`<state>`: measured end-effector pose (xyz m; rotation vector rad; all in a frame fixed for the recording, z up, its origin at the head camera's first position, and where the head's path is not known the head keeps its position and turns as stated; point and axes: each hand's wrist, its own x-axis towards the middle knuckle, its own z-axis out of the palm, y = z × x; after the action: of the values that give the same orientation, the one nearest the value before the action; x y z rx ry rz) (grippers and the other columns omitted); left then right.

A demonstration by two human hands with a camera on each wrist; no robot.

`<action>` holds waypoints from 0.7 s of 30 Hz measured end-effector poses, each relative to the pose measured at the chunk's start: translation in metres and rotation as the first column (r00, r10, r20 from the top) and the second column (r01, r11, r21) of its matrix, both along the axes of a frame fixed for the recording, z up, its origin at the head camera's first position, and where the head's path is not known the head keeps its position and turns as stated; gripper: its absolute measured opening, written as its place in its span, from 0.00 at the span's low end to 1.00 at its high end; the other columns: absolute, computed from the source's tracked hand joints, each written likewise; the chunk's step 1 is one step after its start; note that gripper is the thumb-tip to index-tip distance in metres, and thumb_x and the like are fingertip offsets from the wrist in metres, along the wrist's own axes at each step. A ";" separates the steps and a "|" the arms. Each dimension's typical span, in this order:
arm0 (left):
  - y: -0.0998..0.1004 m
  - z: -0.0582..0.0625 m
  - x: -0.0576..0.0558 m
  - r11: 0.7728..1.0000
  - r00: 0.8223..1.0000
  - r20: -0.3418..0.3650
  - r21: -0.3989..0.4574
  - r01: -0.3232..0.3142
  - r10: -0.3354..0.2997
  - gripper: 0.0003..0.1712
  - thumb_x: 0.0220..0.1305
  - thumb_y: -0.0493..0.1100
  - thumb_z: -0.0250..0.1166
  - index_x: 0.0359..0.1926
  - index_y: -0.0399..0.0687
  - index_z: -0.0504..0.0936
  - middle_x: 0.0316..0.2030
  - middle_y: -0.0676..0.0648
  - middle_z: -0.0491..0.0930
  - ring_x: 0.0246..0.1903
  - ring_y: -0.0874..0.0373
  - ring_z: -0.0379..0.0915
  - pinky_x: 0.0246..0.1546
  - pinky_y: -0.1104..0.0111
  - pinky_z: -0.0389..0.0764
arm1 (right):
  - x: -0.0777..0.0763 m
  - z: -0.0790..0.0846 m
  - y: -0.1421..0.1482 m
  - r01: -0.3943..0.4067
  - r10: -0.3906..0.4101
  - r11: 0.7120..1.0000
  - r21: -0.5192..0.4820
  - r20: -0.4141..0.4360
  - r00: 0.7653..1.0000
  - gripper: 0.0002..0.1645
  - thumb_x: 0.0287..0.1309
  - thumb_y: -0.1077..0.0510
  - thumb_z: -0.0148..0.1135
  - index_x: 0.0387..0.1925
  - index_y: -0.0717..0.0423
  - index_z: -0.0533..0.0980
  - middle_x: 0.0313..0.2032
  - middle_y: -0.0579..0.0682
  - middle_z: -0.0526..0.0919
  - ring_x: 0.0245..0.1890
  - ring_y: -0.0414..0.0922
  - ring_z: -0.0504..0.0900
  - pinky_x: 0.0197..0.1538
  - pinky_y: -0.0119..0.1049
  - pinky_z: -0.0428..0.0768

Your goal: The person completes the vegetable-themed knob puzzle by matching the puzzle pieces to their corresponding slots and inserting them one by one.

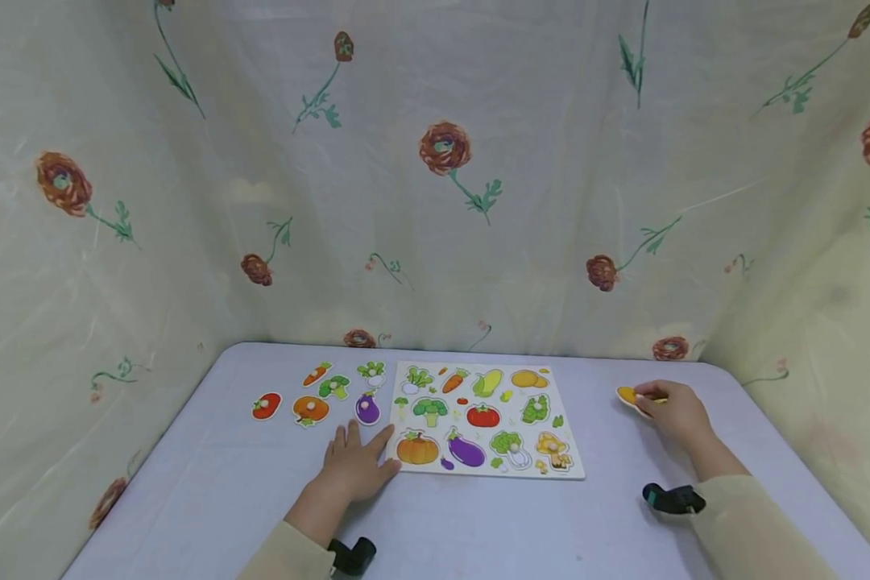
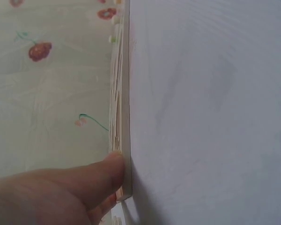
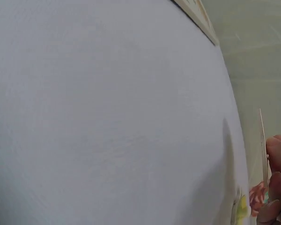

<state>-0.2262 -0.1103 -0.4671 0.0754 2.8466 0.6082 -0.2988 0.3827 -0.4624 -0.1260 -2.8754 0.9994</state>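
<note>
My left hand [image 1: 355, 466] rests with spread fingers at the lower left corner of a white vegetable puzzle board [image 1: 438, 475]. Its thumb [image 2: 113, 171] touches the board's edge in the left wrist view. Over on the right side of the table, my right hand [image 1: 674, 412] pinches an orange-yellow puzzle piece [image 1: 627, 395], partly covered by the fingers. In the right wrist view this thin wooden piece [image 3: 263, 150] is tilted on edge, above the table. Below it lies a yellow and green piece [image 3: 242, 210], mostly cut off.
Left of the board lie several loose knobbed pieces: a tomato [image 1: 267, 406], a carrot [image 1: 316, 374], broccoli [image 1: 334, 387], a pumpkin [image 1: 310, 409], a white radish [image 1: 372, 373] and an eggplant [image 1: 367, 408]. A flowered curtain [image 1: 536, 242] surrounds the white table [image 1: 478, 532].
</note>
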 end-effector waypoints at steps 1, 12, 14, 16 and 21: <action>0.000 0.000 0.000 1.000 1.000 -0.001 -0.004 0.000 0.000 0.36 0.69 0.59 0.61 0.74 0.56 0.66 0.74 0.24 0.45 0.73 0.25 0.35 0.70 0.36 0.45 | 0.000 0.003 -0.002 -0.019 0.019 1.000 0.007 -0.013 1.000 0.16 0.69 0.59 0.61 0.49 0.70 0.78 0.47 0.68 0.80 0.45 0.60 0.76 0.42 0.44 0.74; -0.001 -0.001 0.000 1.000 1.000 -0.006 -0.009 0.001 -0.002 0.37 0.68 0.60 0.61 0.74 0.57 0.66 0.74 0.25 0.45 0.73 0.25 0.35 0.70 0.36 0.46 | -0.011 0.028 -0.038 -0.100 0.100 0.995 -0.011 -0.011 0.995 0.14 0.68 0.60 0.62 0.49 0.68 0.79 0.43 0.63 0.83 0.39 0.53 0.77 0.36 0.37 0.78; -0.001 -0.001 -0.001 1.000 1.000 -0.005 -0.008 0.002 -0.002 0.37 0.69 0.60 0.61 0.74 0.57 0.66 0.74 0.24 0.45 0.73 0.25 0.35 0.70 0.36 0.45 | -0.014 0.031 -0.045 -0.108 0.108 0.994 -0.015 -0.006 0.994 0.14 0.68 0.60 0.62 0.49 0.67 0.79 0.44 0.62 0.82 0.38 0.52 0.77 0.36 0.37 0.78; 0.000 -0.002 -0.001 1.000 1.000 -0.006 -0.008 0.004 -0.004 0.37 0.69 0.60 0.61 0.74 0.57 0.66 0.74 0.24 0.45 0.73 0.24 0.35 0.70 0.36 0.45 | -0.017 0.032 -0.051 -0.116 0.116 0.993 -0.017 0.001 0.993 0.14 0.68 0.60 0.62 0.50 0.66 0.79 0.45 0.62 0.82 0.39 0.52 0.76 0.37 0.37 0.78; 0.000 -0.002 -0.001 1.000 1.000 -0.006 -0.007 0.004 -0.004 0.37 0.69 0.59 0.61 0.74 0.56 0.66 0.74 0.24 0.45 0.73 0.25 0.35 0.70 0.36 0.45 | -0.027 0.034 -0.069 -0.132 0.133 0.991 -0.025 0.041 0.990 0.15 0.69 0.58 0.61 0.53 0.62 0.79 0.49 0.62 0.80 0.41 0.52 0.75 0.40 0.38 0.78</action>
<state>-0.2274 -0.1102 -0.4696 0.0812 2.8533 0.5981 -0.3253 0.3142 -0.4287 0.0433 -2.9447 1.0639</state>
